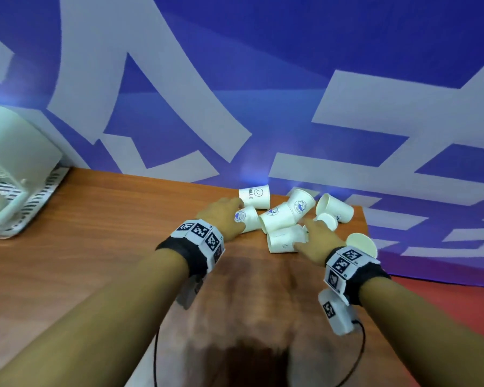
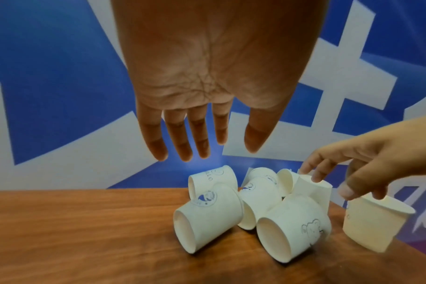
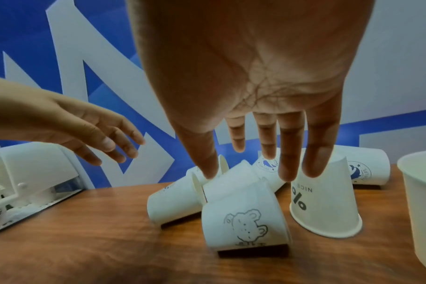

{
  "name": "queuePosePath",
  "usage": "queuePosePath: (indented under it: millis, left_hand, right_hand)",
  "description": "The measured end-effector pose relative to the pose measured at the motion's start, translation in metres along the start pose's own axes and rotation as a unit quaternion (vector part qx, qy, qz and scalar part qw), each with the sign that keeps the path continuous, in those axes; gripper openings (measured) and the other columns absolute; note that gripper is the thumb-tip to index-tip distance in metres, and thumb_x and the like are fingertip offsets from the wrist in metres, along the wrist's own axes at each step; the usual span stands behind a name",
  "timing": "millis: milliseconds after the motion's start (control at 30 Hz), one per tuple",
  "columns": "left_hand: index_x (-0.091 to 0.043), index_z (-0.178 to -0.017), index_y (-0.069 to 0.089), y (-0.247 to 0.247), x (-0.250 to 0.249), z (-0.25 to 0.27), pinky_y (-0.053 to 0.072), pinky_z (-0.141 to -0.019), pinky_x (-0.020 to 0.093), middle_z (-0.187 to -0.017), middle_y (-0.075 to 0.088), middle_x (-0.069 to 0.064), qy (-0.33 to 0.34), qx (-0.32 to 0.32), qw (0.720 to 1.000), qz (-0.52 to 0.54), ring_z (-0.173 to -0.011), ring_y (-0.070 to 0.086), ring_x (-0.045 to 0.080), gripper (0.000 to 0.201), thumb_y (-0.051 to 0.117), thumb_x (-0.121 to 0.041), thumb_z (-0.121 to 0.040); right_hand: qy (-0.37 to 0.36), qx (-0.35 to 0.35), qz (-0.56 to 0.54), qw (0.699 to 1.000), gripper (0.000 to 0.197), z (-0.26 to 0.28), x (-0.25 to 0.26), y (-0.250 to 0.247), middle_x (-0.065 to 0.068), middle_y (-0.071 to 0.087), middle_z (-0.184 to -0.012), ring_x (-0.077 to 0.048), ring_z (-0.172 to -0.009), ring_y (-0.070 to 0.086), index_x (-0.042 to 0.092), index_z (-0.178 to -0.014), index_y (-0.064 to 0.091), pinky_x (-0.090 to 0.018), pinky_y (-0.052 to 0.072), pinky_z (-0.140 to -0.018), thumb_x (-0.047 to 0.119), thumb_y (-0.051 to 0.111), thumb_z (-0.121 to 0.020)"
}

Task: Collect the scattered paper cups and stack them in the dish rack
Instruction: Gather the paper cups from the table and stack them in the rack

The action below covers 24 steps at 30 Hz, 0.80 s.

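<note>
Several white paper cups lie jumbled at the far right of the wooden table [image 1: 95,219]. My left hand [image 1: 234,212] hovers open over a tipped whale-logo cup [image 1: 248,219], with a "HELLO" cup [image 1: 254,196] just behind it. My right hand [image 1: 309,233] reaches in with fingers straight, above a bear-print cup [image 3: 246,221] lying on its side. Its fingertips [image 2: 315,177] touch the base of an upside-down "NICE" cup [image 3: 324,201]. An upright cup [image 1: 361,243] stands by the table's right edge. Neither hand grips anything.
The white dish rack [image 1: 11,205] stands at the far left of the table against the blue-and-white wall [image 1: 235,79]. The table's right edge [image 1: 368,247] runs close beside the cups. Bare wood lies between the rack and the cups.
</note>
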<state>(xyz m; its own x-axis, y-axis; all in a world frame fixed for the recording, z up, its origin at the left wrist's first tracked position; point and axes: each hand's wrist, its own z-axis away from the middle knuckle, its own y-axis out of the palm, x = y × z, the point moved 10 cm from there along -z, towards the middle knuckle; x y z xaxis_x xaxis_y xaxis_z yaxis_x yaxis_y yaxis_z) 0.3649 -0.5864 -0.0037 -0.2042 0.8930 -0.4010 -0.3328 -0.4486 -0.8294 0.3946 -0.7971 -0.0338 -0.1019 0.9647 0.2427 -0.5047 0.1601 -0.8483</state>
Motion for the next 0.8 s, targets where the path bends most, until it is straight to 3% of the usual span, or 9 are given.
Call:
queuePosePath:
  millis: [100,200,433,567,800]
  left_hand:
    - [-0.025,-0.138,0.041,0.004,-0.001,-0.02,0.045,-0.098,0.037,-0.136,0.048,0.003,-0.016,0.011,1.0,-0.011,-0.119,0.051,0.023,0.053,0.058,-0.028,-0.088]
    - [-0.026,-0.139,0.038,0.007,-0.008,-0.048,0.045,-0.097,0.039,-0.139,0.045,0.002,-0.018,0.009,0.999,-0.045,-0.122,0.047,0.024,0.055,0.057,-0.032,-0.088]
    - [-0.023,-0.142,0.031,0.062,0.002,-0.085,0.041,-0.102,0.044,-0.141,0.036,0.005,-0.046,0.062,0.996,-0.055,-0.126,0.043,0.029,0.069,0.062,-0.041,-0.084]
    - [-0.024,-0.145,0.022,0.076,0.006,-0.095,0.039,-0.104,0.043,-0.144,0.036,0.004,-0.046,0.063,0.994,-0.072,-0.128,0.042,0.029,0.078,0.063,-0.046,-0.082]
    - [-0.023,-0.138,0.027,0.081,0.002,-0.096,0.038,-0.098,0.04,-0.136,0.044,0.002,-0.043,0.05,0.996,-0.064,-0.123,0.047,0.027,0.071,0.064,-0.045,-0.081]
  right_hand:
    - [-0.066,0.017,0.047,0.997,0.069,-0.015,0.005,0.004,-0.002,0.037,-0.144,-0.022,-0.13,0.04,0.025,-0.143,0.031,-0.038,0.037,-0.107,0.03,0.065,-0.083]
    - [-0.128,0.002,0.135,0.982,0.068,-0.032,0.014,0.002,0.004,0.039,-0.141,-0.021,-0.128,0.04,0.029,-0.141,0.033,-0.037,0.04,-0.102,0.026,0.066,-0.082]
    - [-0.145,0.036,0.171,0.974,0.063,-0.055,0.004,0.034,0.001,0.039,-0.139,-0.023,-0.127,0.039,0.027,-0.14,0.035,-0.038,0.04,-0.101,0.023,0.061,-0.083]
    - [-0.164,0.023,0.155,0.974,0.063,-0.058,0.001,0.041,0.004,0.038,-0.141,-0.021,-0.127,0.039,0.028,-0.141,0.033,-0.034,0.036,-0.102,0.031,0.061,-0.084]
    - [-0.157,0.036,0.118,0.98,0.07,-0.059,-0.004,0.046,0.005,0.034,-0.144,-0.019,-0.132,0.033,0.028,-0.145,0.029,-0.033,0.029,-0.11,0.031,0.064,-0.083]
